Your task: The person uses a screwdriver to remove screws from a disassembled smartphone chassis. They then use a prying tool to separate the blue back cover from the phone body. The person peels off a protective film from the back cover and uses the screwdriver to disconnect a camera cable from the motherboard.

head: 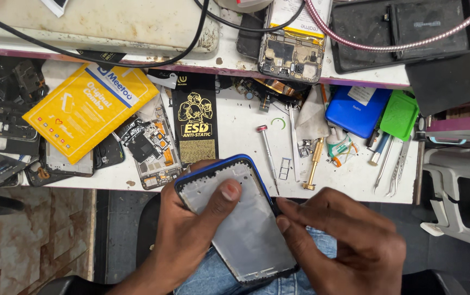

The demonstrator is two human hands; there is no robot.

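Note:
A blue-edged phone frame (246, 229) with a pale grey inner plate lies tilted over my lap, below the table's front edge. My left hand (188, 235) grips it from the left, thumb pressed on the plate near the top corner. My right hand (349, 240) rests at the frame's right edge, fingertips pinching something small and dark there; what it is I cannot tell.
The white worktable (240, 125) holds a yellow padded packet (87, 106), a black anti-static strip (195, 117), phone boards and frames at the left, screwdrivers (267, 153), a brass tool (314, 164), tweezers (390, 166), a blue phone back (355, 112) and a green case (400, 113). An opened phone (292, 52) sits on the shelf.

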